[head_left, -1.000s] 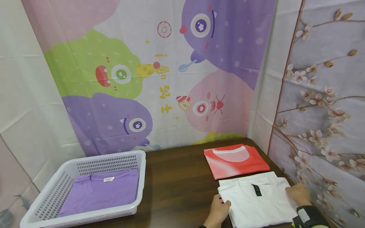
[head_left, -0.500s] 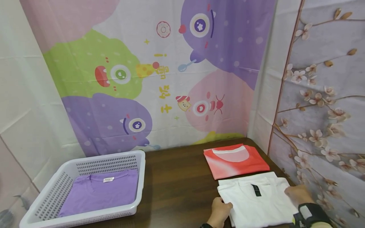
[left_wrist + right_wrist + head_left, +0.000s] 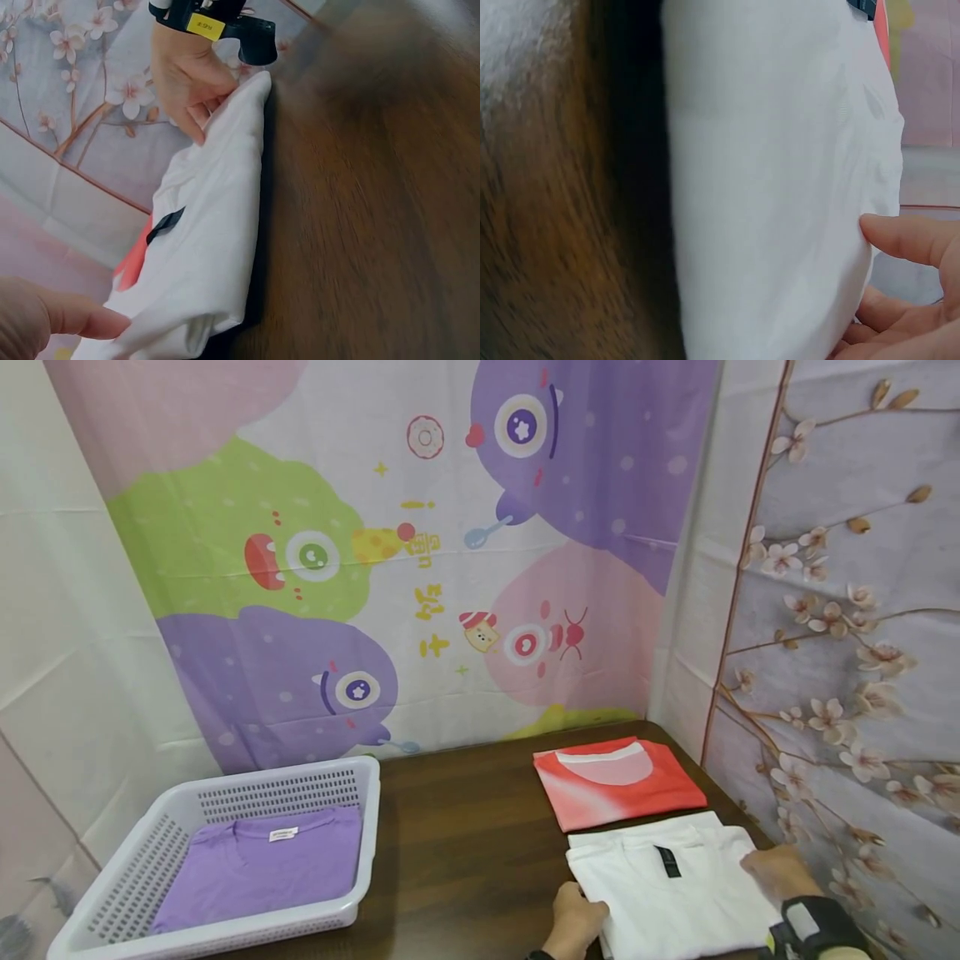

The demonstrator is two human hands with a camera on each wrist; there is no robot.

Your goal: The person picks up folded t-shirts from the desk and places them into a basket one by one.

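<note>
A folded white T-shirt with a black neck label lies at the front right of the table. My left hand pinches its left edge, thumb on top. On the opposite edge my right hand grips the cloth; in the right wrist view the thumb of that right hand presses on top while curled fingers go under the side. The left wrist view shows the white T-shirt from the side, its layers resting close to the tabletop. The fingertips beneath the cloth are hidden.
Just behind lies a folded red and pink T-shirt. To the left, a white plastic basket holds a folded purple T-shirt. The dark wooden table meets printed curtains at the back and right.
The white T-shirt has shifted very slightly left, both hands staying on its edges. The view has turned a little; the basket and the red T-shirt stay in place.
</note>
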